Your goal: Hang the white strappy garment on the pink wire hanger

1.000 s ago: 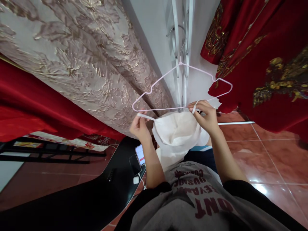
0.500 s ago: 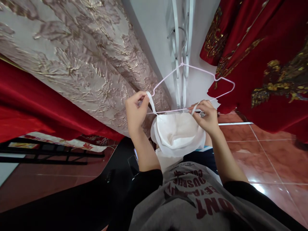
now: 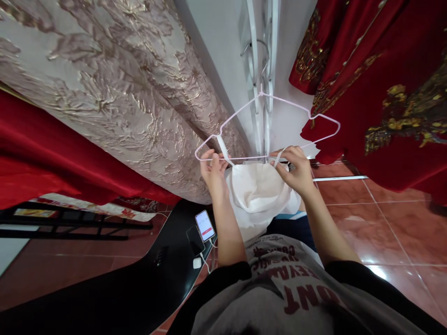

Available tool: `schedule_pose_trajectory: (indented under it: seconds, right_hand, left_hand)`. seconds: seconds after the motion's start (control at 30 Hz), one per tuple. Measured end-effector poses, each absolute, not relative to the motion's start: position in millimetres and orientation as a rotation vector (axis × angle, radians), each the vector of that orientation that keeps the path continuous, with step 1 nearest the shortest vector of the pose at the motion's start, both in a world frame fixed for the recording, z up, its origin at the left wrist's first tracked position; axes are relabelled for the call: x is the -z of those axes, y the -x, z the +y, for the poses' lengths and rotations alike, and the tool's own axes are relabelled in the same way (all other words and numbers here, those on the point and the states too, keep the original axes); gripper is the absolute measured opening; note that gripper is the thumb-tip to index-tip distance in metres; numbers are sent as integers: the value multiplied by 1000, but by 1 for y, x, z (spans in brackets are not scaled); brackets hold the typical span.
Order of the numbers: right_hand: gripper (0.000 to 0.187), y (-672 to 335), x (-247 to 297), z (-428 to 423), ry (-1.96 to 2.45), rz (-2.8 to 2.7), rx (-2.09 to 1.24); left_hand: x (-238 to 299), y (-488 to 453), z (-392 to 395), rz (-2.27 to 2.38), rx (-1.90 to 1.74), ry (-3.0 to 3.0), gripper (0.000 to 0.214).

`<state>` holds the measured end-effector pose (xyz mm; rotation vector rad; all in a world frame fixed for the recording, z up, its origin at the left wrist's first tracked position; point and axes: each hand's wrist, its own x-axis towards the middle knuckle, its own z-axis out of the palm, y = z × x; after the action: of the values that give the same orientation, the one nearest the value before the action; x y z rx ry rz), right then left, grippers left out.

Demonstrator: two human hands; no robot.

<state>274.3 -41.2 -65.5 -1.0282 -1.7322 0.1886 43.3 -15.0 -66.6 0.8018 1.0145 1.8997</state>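
Observation:
A pale pink clothes hanger (image 3: 240, 110) hangs by its metal hook from a white rack. Below its lower bar is a white garment (image 3: 256, 186) with thin straps. The left strap (image 3: 222, 147) is looped over the hanger's left shoulder. My left hand (image 3: 217, 179) is at the hanger's lower left bar, its fingers apart beside the base of that strap. My right hand (image 3: 296, 170) pinches the right strap (image 3: 278, 158) near the bar, thumb and fingers closed; this strap is not on the hanger's right shoulder.
A pinkish embroidered garment (image 3: 139, 102) hangs at left, with red cloth (image 3: 70, 158) beside it. Red garments with gold trim (image 3: 356, 107) hang at right. A lit phone (image 3: 204, 225) and a white charger (image 3: 197, 263) lie on a black seat (image 3: 139, 279). The white rack (image 3: 269, 70) stands ahead.
My left hand has let go of the left strap and moved down and right; that strap now sits on the hanger's shoulder. The phone has come into view. My right hand keeps its pinch.

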Motion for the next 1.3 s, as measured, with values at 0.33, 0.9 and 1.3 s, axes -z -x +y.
schedule_pose_trajectory:
  seconds: [0.33, 0.9, 1.3]
  right_hand:
    - [53, -351, 84, -23, 970, -1115, 145]
    - [28, -308, 23, -19, 972, -1272, 291]
    - [26, -266, 77, -38, 1115, -1850, -89]
  left_hand:
    - [67, -53, -24, 976, -1923, -988, 31]
    - [66, -56, -27, 1009, -1860, -941, 25]
    - [57, -29, -54, 1131, -1354, -1243, 27]
